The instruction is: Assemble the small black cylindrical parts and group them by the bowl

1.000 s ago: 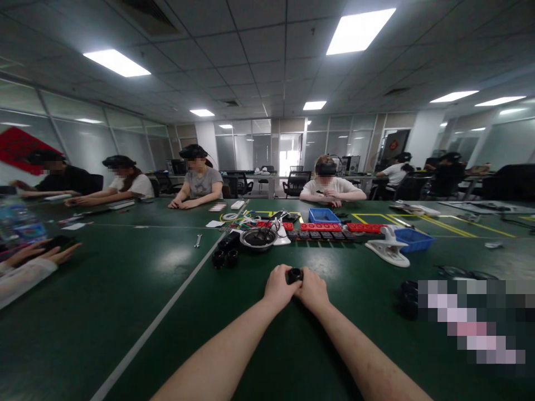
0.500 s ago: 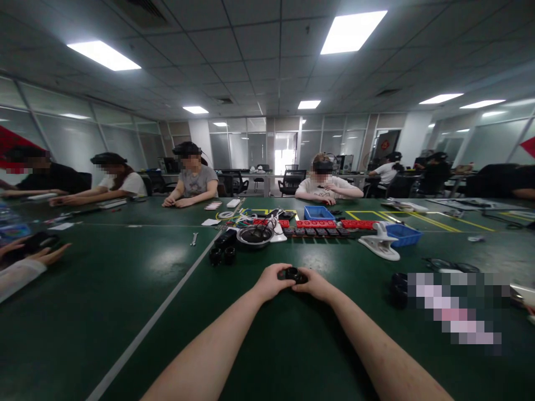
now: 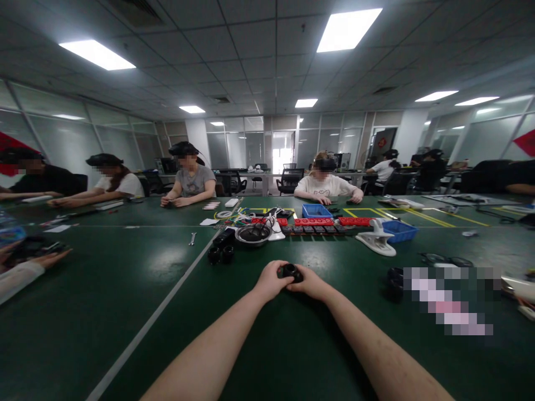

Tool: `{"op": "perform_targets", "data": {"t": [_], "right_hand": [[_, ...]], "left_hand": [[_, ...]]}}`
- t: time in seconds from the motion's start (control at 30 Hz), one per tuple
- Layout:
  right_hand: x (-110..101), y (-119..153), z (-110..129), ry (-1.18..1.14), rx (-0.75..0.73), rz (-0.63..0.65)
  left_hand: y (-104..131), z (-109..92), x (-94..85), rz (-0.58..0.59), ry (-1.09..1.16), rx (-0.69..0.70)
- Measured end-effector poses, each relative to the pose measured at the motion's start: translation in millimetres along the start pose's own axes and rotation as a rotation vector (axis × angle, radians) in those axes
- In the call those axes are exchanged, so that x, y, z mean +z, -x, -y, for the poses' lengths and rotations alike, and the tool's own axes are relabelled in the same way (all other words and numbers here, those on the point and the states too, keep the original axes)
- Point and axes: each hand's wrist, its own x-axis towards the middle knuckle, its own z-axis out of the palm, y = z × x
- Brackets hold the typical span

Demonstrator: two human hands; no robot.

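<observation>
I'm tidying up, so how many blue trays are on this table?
2: one blue tray behind the red strips, a second blue tray farther right, partly behind the white clip.

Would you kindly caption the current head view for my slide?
Left hand and right hand hold a small black object at a green table.

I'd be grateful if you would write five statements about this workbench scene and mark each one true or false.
1. The left hand and the right hand hold one small, rounded, glossy black object. True.
2. A silver metal wrench lies on the green table. True.
3. The wrench lies between the two hands. False: it lies ahead and to the left of both.
4. A white clamp-shaped piece lies to the right of the right hand. True.
5. The table bears just one bin. False: a blue plastic bin and a second blue bin show.
</observation>
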Motion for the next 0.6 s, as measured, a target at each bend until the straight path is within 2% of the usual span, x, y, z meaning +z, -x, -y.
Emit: {"op": "perform_targets", "data": {"t": [0.1,0.23,0.33,0.5,0.6], "right_hand": [[-11,1,-4,-0.077,-0.026,0.127],[-12,1,-4,-0.097,-0.029,0.156],[-5,1,-2,-0.032,0.012,0.072],[17,0,3,0.131,0.126,-0.18],[22,0,5,0.157,0.144,-0.221]], "left_hand": [[0,2,-5.2,0.071,0.034,0.033],[0,1,-6.4,0.104,0.036,0.059],[1,-1,-2.5,0.074,0.007,0.039],[4,-3,11.3,-0.094,-0.093,-0.088],[6,-4,15.4,-0.139,-0.124,-0.105]]}}
